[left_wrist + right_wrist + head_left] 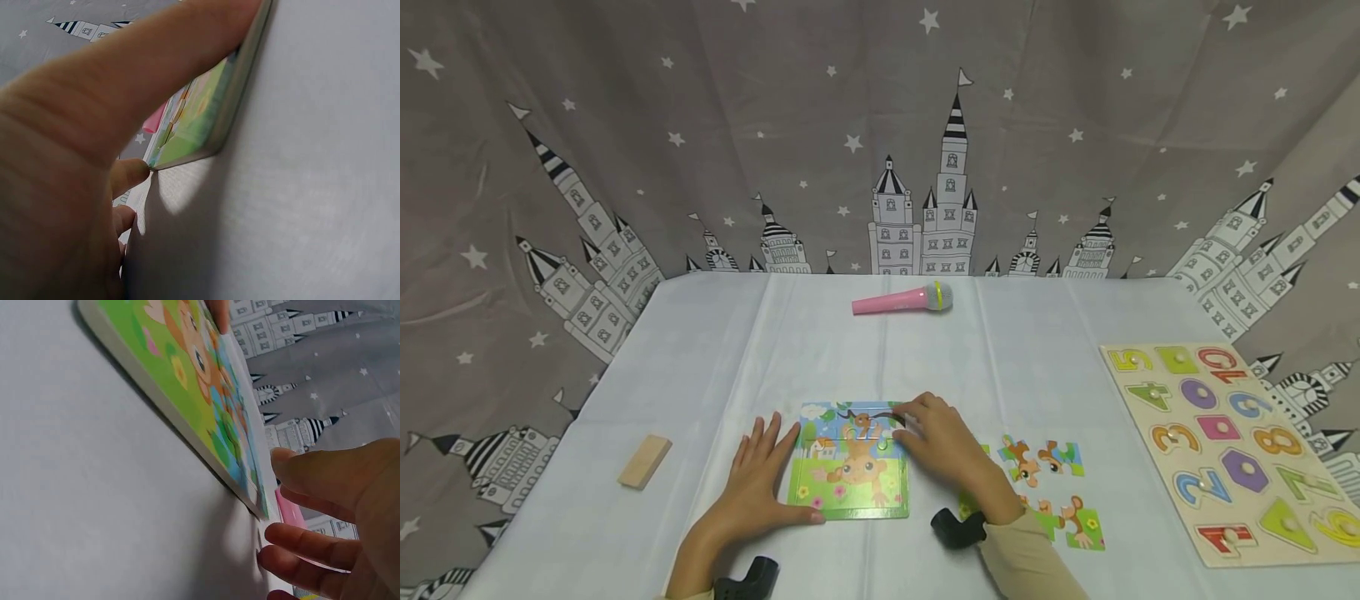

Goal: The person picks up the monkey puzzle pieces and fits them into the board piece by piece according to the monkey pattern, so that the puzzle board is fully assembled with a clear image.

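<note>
A picture puzzle tray (850,512) with a green rim and a cartoon animal scene lies on the white-covered table. Fitted pieces line its upper part. My left hand (756,483) is spread along its left side, thumb at the front edge, fingertips at the upper left; the left wrist view shows the thumb along the tray's edge (215,128). At the upper right corner is my right hand (943,446), thumb and forefinger over the fitted pieces. In the right wrist view its fingers extend apart near the tray corner. Loose puzzle pieces (1082,525) lie right of the tray, some hidden by the right forearm.
On the right lies a wooden number-and-shape board (1326,557) with knobbed pieces. A pink toy microphone (891,302) lies at the back. To the left is a small wooden block (645,462). A grey castle-print curtain (850,100) hangs behind the table.
</note>
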A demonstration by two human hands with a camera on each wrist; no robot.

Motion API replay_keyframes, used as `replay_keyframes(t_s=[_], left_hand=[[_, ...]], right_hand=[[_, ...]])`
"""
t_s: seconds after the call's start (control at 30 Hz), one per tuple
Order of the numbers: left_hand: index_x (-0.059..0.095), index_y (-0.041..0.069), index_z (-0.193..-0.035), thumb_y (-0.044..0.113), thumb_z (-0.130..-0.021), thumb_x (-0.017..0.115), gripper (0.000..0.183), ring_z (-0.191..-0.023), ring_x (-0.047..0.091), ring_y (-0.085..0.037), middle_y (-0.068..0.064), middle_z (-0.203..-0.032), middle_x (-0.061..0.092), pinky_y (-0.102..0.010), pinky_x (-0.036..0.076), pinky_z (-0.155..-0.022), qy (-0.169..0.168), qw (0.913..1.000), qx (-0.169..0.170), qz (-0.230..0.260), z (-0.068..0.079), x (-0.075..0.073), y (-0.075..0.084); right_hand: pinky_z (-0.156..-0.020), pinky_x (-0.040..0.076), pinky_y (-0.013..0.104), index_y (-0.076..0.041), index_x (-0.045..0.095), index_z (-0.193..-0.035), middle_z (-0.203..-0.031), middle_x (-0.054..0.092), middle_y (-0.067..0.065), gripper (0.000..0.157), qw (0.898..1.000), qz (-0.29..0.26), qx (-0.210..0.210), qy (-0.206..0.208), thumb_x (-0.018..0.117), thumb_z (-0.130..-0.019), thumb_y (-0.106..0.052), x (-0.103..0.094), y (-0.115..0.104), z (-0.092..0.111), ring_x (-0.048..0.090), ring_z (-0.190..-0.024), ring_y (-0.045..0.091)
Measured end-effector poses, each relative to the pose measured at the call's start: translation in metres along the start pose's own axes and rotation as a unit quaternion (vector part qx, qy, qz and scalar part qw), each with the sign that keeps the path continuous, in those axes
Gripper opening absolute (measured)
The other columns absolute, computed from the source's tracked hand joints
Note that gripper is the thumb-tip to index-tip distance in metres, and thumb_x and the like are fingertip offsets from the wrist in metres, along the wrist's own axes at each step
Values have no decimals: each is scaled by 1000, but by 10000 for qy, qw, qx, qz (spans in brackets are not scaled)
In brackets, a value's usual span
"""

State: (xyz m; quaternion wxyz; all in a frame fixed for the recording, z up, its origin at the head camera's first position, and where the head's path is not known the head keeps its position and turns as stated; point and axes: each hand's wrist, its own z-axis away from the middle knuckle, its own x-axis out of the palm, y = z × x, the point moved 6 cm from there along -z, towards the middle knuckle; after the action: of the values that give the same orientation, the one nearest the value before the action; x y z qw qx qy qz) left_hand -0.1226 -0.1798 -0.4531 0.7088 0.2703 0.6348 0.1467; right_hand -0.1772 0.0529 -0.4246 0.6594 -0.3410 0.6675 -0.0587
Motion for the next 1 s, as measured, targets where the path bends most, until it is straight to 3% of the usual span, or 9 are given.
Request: replay_keyframes(t_s=[0.3,0.57,0.8,1.0], left_hand=[[28,9,-142,62,-48,77,118,-140,-6,-40,-21,-152,7,-56,-3,-111,-23,10000,35,86,0,1,0],[28,10,-143,63,-48,76,119,-140,-6,-39,-20,-152,7,-57,-2,-111,-62,10000,-27,27,0,0,-2],[28,9,-142,63,-48,76,119,-140,-5,-40,-21,-152,8,-58,-1,-110,-61,10000,-27,-29,0,0,-2],[28,9,-142,61,-49,77,118,-140,-6,-39,-21,-152,7,-56,-3,-111,-55,9999,25,96,1,0,-1]], right_hand=[[-71,48,25,-10,68,-92,-83,63,-4,14,9951,-770,609,-88,64,-83,-20,-31,35,10,55,-77,7],[-69,46,26,-9,68,-91,-86,65,1,17,9902,-607,1234,-231,62,-85,-24,-56,73,28,54,-76,10],[-73,47,30,-9,67,-91,-85,63,1,18,9857,-462,1568,-400,63,-84,-24,-57,87,37,53,-77,11],[-69,42,27,-10,68,-90,-81,57,0,16,9882,-394,1411,-449,65,-83,-23,-54,85,39,48,-72,12]])
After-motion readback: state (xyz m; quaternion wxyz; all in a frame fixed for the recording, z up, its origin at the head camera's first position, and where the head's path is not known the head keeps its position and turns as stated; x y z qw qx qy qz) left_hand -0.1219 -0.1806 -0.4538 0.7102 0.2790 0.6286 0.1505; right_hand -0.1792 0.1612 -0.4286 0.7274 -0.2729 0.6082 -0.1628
